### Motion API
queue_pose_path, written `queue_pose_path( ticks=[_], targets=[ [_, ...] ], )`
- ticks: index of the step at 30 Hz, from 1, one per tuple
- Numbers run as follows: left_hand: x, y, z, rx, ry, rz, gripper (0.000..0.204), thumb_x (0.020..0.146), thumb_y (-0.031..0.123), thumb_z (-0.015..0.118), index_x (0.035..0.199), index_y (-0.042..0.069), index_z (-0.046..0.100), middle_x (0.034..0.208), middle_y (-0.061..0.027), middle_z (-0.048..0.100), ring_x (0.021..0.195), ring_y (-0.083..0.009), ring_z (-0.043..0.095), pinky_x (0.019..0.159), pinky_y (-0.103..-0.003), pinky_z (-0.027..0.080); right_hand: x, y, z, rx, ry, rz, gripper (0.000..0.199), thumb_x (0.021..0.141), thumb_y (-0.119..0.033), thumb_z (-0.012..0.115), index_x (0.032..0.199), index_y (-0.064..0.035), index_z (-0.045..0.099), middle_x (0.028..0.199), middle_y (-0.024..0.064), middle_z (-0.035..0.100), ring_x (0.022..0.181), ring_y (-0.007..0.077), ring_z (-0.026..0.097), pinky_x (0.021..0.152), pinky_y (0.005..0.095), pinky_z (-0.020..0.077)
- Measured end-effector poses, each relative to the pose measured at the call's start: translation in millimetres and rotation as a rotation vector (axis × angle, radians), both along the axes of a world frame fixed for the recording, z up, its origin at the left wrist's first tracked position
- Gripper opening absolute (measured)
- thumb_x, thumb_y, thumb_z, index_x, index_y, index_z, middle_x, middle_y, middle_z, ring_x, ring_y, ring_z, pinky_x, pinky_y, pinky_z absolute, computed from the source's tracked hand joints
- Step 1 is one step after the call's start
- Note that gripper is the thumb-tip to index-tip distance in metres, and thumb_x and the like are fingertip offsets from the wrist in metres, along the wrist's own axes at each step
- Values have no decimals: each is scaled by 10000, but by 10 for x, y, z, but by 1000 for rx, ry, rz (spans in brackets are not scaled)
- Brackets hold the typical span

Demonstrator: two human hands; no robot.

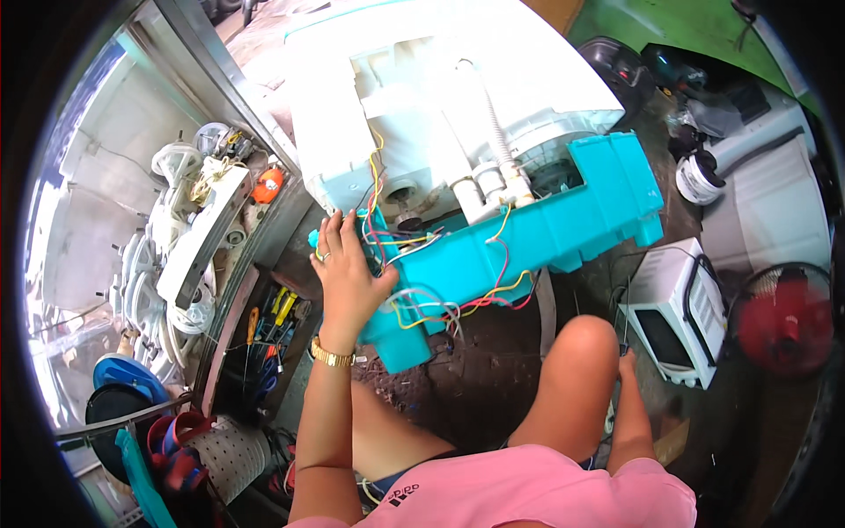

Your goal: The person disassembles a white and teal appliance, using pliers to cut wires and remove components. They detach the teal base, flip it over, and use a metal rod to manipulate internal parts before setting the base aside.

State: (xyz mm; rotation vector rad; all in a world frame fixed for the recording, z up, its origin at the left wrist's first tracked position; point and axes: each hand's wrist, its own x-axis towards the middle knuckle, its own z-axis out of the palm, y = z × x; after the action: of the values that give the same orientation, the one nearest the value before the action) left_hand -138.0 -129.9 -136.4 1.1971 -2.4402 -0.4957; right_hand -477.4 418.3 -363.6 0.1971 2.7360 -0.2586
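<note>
A white washing machine (343, 53) lies tipped over in front of me, its underside and turquoise plastic base (528, 233) toward me. My left hand (345, 273) rests on the left end of the base, fingers stretched out and thumb apart, beside loose yellow, red and white wires (493, 295). A ribbed white drain hose (488, 110) runs down to a white valve fitting (493, 183) in the opening. My right hand (626, 363) is low beside my right knee, closed around a slim dark object whose kind I cannot make out.
At left, a wooden tray of screwdrivers and pliers (277, 330) sits below a shelf piled with white machine parts (141, 277). A perforated white tub (231, 453) stands lower left. On the right are a white microwave-like box (673, 312) and a red fan (783, 321).
</note>
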Motion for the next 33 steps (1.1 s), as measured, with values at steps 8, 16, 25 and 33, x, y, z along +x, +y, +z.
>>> queue_pose_path(
  ticks=[8, 16, 25, 33],
  targets=[
    [20, -80, 200, 0, 39, -125, 513, 673, 16, 637, 1174, 26, 525, 1313, -188, 496, 1305, -368, 415, 1049, -474, 351, -765, -94, -634, 280, 105, 202, 427, 834, -226, 647, 1192, -5, 567, 1050, 275, 647, 1004, 417, 629, 850, 465, 504],
    [-86, -523, 1098, 796, 796, 265, 543, 886, 53, 506, 1414, 64, 377, 842, -3, 525, 583, -33, 440, 404, -165, 363, -1268, -139, -685, 361, -124, 444, 481, 854, -332, 630, 1191, 8, 580, 1106, 278, 628, 1062, 392, 607, 907, 463, 476],
    [610, -1250, 1848, -54, -682, 13, 385, 773, 86, 673, 1150, 60, 595, 897, -107, 630, 712, -148, 609, 628, -307, 477, -1234, -2206, 1603, -217, -892, 1186, 324, 891, -290, 628, 964, 22, 678, 849, 128, 690, 811, 196, 677, 697, 330, 535],
    [248, -990, 1170, -517, -615, -117, 532, 783, 288, 731, 1266, 153, 555, 1350, -102, 509, 1228, -335, 484, 993, -420, 428, -985, -3800, 2428, -904, 568, 1634, 228, 884, -258, 611, 980, -61, 675, 1048, 97, 634, 1027, 310, 533, 853, 410, 434]
  ],
)
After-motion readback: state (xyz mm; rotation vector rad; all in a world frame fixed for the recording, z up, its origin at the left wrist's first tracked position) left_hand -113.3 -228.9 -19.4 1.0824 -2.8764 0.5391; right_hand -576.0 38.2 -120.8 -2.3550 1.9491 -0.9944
